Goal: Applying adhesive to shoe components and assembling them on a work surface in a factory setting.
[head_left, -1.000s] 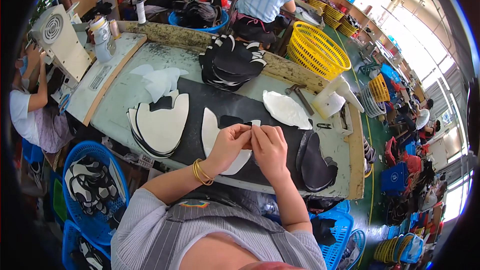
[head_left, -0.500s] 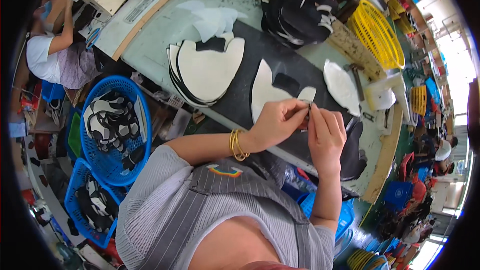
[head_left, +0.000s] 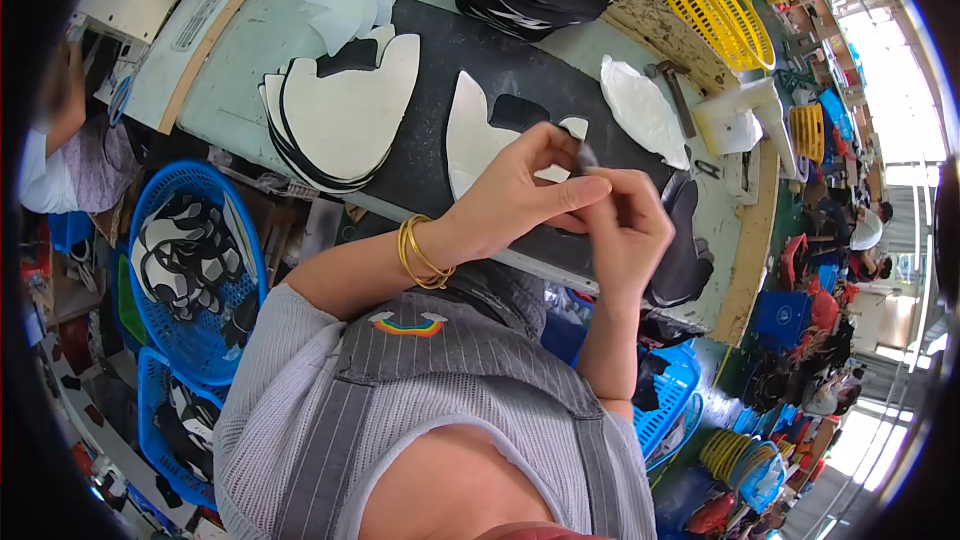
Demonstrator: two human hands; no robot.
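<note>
I see a small, blurred dark-grey piece [head_left: 588, 156] between my left hand [head_left: 512, 188] and right hand [head_left: 630, 225], over the white, notched flat panel [head_left: 469, 137]; which hand pinches it I cannot tell. A loose pinch could drop it.

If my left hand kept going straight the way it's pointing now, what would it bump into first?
Most likely your right hand, just ahead and to the right. Your left hand overlaps it in view, though depth makes contact hard to judge.
</note>
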